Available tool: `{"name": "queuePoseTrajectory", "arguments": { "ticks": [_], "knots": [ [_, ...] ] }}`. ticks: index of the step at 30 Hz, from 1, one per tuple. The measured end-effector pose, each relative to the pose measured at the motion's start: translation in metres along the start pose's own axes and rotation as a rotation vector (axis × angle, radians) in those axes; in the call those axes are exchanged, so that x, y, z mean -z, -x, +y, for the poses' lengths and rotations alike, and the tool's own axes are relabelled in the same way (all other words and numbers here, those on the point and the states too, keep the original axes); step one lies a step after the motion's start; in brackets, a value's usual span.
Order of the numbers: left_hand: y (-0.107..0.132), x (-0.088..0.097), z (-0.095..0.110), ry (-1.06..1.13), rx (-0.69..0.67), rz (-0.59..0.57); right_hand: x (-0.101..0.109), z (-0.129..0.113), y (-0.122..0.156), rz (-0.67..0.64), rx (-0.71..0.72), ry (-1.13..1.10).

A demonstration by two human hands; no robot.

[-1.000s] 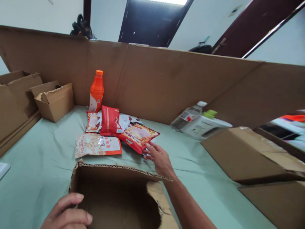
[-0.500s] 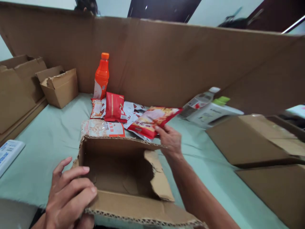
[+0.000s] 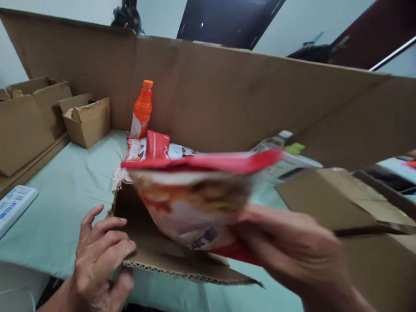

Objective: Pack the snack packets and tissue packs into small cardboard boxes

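Note:
My right hand (image 3: 292, 251) grips a red and white snack packet (image 3: 191, 195) and holds it above the open cardboard box (image 3: 182, 264) in front of me; hand and packet are blurred by motion. My left hand (image 3: 100, 255) pinches the box's near left rim, thumb under the edge and fingers over it. Behind the box, more snack packets (image 3: 152, 147) lie on the pale green cloth (image 3: 65, 195). An orange drink bottle (image 3: 142, 110) stands upright behind them, against the cardboard wall.
A tall cardboard wall (image 3: 227, 95) runs across the back. Small open cartons (image 3: 87, 119) stand at the left, flat cardboard pieces (image 3: 325, 199) lie at the right. A clear bottle and a white bottle (image 3: 286, 151) lie behind the packet. A white flat item (image 3: 14, 206) rests at far left.
My right hand has picked the red packet off the cloth and brought it toward me over the box. My left hand has settled on the box's near rim.

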State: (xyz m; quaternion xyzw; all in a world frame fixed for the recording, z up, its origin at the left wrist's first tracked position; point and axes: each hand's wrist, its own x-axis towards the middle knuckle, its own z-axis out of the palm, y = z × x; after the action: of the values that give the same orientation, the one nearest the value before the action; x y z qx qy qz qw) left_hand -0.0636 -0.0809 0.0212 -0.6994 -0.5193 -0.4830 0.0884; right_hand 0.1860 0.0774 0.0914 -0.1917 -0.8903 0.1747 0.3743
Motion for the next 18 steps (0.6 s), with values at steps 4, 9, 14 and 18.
{"name": "queuePoseTrajectory", "arguments": {
  "ticks": [4, 9, 14, 18],
  "knots": [
    [-0.001, 0.000, 0.003, 0.004, 0.035, 0.012, -0.023, -0.011, -0.025, -0.441, 0.055, -0.029],
    [-0.006, 0.005, 0.002, -0.002, 0.044, 0.006, -0.024, -0.009, -0.031, -0.591, 0.004, 0.004],
    [-0.009, 0.007, 0.001, -0.015, 0.036, -0.019, -0.009, -0.007, -0.027, -0.593, -0.057, 0.063],
    [-0.013, 0.008, 0.002, -0.029, 0.032, -0.040, -0.028, -0.002, -0.026, -0.825, -0.110, 0.228]
  ]
}}
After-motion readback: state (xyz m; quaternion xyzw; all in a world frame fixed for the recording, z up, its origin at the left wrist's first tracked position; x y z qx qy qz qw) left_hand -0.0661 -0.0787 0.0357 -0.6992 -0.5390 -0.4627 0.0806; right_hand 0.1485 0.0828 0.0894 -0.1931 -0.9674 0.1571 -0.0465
